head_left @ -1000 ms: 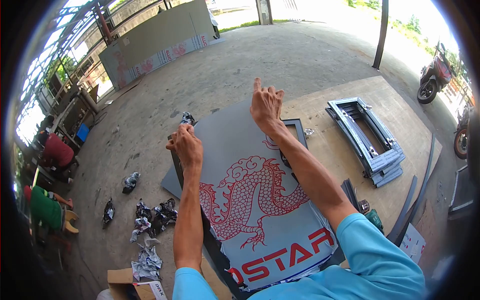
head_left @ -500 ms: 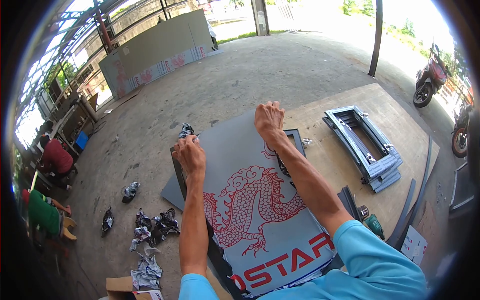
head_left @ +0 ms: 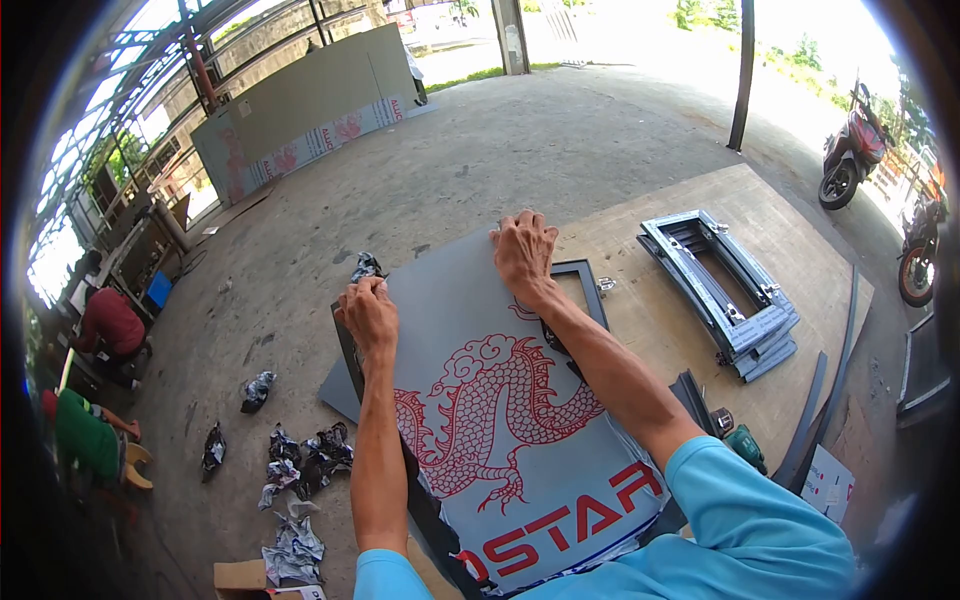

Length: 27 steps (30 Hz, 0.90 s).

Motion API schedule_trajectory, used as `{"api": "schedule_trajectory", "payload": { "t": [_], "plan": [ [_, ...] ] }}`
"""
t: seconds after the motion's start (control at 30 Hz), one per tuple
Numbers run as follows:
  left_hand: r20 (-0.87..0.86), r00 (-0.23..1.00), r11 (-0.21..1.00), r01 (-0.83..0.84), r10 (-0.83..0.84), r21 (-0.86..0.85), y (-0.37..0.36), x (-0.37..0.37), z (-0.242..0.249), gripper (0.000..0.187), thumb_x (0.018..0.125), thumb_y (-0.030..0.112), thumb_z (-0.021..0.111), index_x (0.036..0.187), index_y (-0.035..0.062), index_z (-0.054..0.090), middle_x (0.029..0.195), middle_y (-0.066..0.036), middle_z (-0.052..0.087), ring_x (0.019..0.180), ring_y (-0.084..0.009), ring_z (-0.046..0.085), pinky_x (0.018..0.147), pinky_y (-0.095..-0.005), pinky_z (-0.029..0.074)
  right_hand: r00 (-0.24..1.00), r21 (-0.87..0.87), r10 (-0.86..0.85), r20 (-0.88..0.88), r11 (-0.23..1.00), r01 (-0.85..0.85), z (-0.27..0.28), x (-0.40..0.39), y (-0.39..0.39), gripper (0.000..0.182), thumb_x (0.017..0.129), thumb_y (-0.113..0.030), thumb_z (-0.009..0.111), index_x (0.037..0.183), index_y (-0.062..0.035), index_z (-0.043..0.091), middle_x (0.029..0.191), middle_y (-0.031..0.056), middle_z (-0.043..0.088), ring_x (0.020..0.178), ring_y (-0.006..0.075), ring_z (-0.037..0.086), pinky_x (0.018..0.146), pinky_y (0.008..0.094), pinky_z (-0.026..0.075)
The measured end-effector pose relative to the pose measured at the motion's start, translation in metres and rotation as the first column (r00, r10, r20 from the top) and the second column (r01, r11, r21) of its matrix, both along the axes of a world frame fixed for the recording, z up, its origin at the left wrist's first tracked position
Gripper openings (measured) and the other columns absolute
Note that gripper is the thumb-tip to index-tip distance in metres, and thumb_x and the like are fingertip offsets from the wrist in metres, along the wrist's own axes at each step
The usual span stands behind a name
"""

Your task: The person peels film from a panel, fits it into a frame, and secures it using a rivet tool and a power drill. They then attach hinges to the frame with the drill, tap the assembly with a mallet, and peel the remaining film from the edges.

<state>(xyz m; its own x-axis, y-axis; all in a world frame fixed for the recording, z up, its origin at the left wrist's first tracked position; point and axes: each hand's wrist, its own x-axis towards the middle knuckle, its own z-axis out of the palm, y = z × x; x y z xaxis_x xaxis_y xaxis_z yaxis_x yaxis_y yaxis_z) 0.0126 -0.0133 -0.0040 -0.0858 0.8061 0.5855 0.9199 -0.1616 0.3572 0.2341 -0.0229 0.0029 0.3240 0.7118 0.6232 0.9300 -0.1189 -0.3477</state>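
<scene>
A grey sheet panel [head_left: 560, 480] lies in front of me, printed with a red dragon and large red letters. Its near end is ragged, with torn film along the edge close to my body. My left hand [head_left: 368, 318] is curled over the panel's far left corner, beside a dark frame edge. At the far right corner, my right hand [head_left: 525, 260] has its fingers bent over the edge. The fingertips of both hands are partly hidden. Under my right forearm, part of a dark rectangular frame [head_left: 597, 315] with a metal latch sticks out.
Stacked dark window frames [head_left: 690, 270] rest on the plywood tabletop [head_left: 620, 230] at right. A green power drill [head_left: 743, 448] and long strips [head_left: 800, 420] lie nearer me. Crumpled film [head_left: 285, 470] litters the floor at left, where two people [head_left: 90, 430] crouch. Motorcycles [head_left: 853, 160] stand far right.
My right hand has shifted slightly left and toward me along the panel's far edge. My left hand stays at its corner. The whole view has swung a little.
</scene>
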Motion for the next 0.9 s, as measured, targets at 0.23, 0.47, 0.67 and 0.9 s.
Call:
{"api": "schedule_trajectory", "payload": {
  "t": [0.23, 0.47, 0.67, 0.9],
  "plan": [
    [-0.036, 0.999, 0.999, -0.007, 0.008, 0.047, 0.001, -0.002, -0.005, 0.013, 0.089, 0.017, 0.055, 0.098, 0.0092, 0.06, 0.1, -0.007, 0.058, 0.098, -0.0238, 0.051, 0.087, -0.0393, 0.036, 0.966, -0.023, 0.075, -0.247, 0.996, -0.083, 0.011, 0.001, 0.006, 0.018, 0.083, -0.013, 0.056, 0.091, -0.0002, 0.065, 0.098, 0.0127, 0.059, 0.1, 0.0281, 0.047, 0.091, 0.0428, 0.031],
    [0.022, 0.999, 0.987, 0.036, -0.04, 0.154, 0.005, -0.005, -0.011, 0.018, 0.088, 0.016, 0.056, 0.104, 0.0092, 0.061, 0.102, -0.008, 0.059, 0.101, -0.024, 0.051, 0.088, -0.0393, 0.035, 0.887, 0.135, 0.276, -0.369, 0.961, -0.243, -0.001, 0.005, 0.003, 0.024, 0.086, -0.02, 0.055, 0.103, -0.0057, 0.065, 0.106, 0.0139, 0.058, 0.105, 0.0284, 0.046, 0.092, 0.0422, 0.032],
    [0.061, 0.997, 0.998, 0.046, -0.049, 0.049, 0.005, -0.001, -0.005, 0.013, 0.086, 0.016, 0.058, 0.095, 0.0103, 0.066, 0.102, -0.008, 0.06, 0.098, -0.0243, 0.053, 0.089, -0.0393, 0.036, 0.973, 0.035, 0.144, -0.183, 0.99, -0.14, 0.007, 0.0, 0.004, 0.023, 0.084, -0.02, 0.057, 0.1, -0.0059, 0.066, 0.103, 0.0117, 0.059, 0.104, 0.0275, 0.046, 0.091, 0.0424, 0.032],
    [0.222, 0.971, 0.996, 0.092, -0.087, -0.013, 0.003, -0.006, -0.003, 0.014, 0.085, 0.013, 0.058, 0.095, 0.0107, 0.066, 0.104, -0.008, 0.061, 0.1, -0.0239, 0.054, 0.091, -0.0402, 0.037, 0.877, 0.144, 0.424, -0.227, 0.905, -0.4, 0.003, 0.014, 0.011, 0.021, 0.078, -0.011, 0.056, 0.096, -0.0061, 0.066, 0.102, 0.0125, 0.059, 0.105, 0.0273, 0.046, 0.092, 0.0408, 0.031]
  ]
}}
